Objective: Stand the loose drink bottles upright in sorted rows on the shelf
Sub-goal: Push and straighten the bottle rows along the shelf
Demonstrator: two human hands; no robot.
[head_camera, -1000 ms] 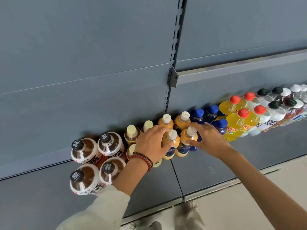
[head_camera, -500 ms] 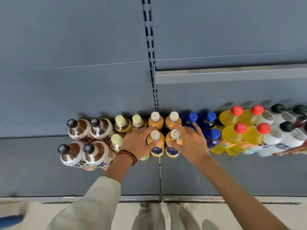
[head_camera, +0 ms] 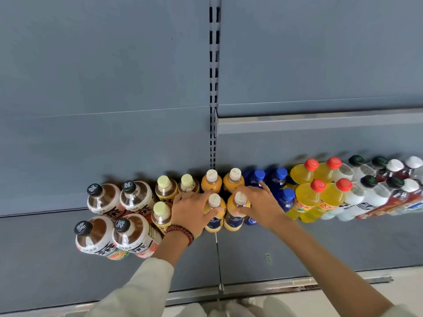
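The left hand (head_camera: 191,210) curls its fingers (head_camera: 190,196) round one white-capped orange plastic bottle (head_camera: 214,221), and the right hand (head_camera: 259,202) clamps its twin (head_camera: 234,221). Both look full, rigid and slick, so the shoulder seems the surest hold.

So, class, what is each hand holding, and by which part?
The left hand grips the left front orange bottle at its shoulder, just below the cap; the right hand grips the right front orange bottle the same way.
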